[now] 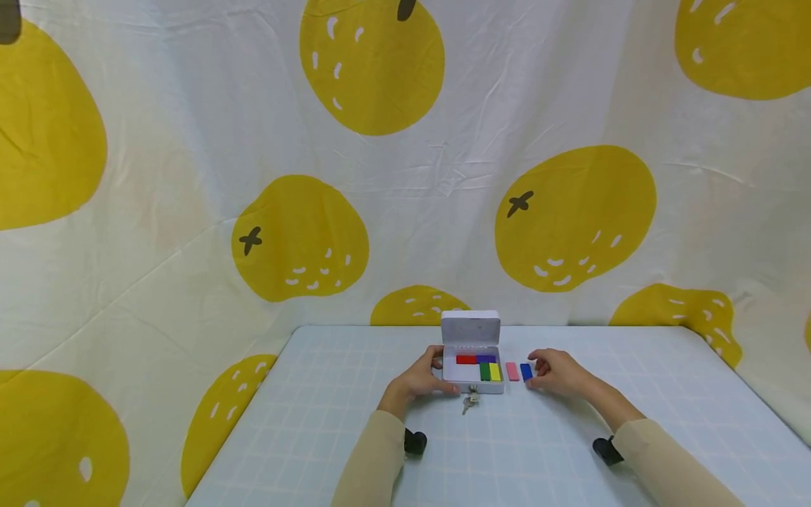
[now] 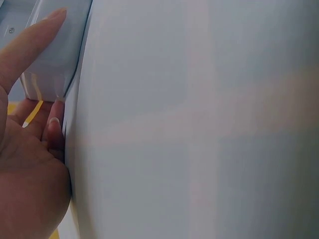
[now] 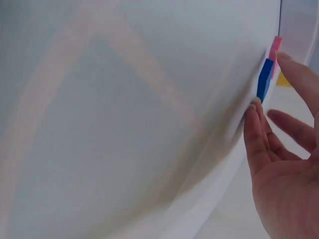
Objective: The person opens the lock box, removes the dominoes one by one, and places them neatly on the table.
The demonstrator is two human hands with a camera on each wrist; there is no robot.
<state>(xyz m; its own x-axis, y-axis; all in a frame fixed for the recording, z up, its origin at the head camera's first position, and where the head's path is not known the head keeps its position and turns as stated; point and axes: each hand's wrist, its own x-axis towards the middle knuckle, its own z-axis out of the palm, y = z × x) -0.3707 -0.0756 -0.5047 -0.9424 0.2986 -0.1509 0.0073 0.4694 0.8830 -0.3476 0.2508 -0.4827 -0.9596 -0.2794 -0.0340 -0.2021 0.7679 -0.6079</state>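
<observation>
A small white metal cash box (image 1: 491,386) stands on the table with its lid (image 1: 470,329) raised. Inside it lie a red block (image 1: 465,359), a purple block (image 1: 486,359), a green block (image 1: 484,372) and a yellow block (image 1: 495,372). My left hand (image 1: 418,374) holds the box by its left side, the thumb at the front corner and the fingers toward the back; the wrist view shows fingertips against its wall. To the right of the box lie a pink block (image 1: 512,372) and a blue block (image 1: 526,372). My right hand (image 1: 557,373) is at the blue block, fingertips by its end, thumb apart from it.
Keys (image 1: 470,401) hang at the lock on the box's front. A pale checked cloth covers the table (image 1: 494,458). Behind it hangs a white curtain (image 1: 412,239) printed with yellow fruit. A black wrist camera (image 1: 415,443) sits on the left forearm.
</observation>
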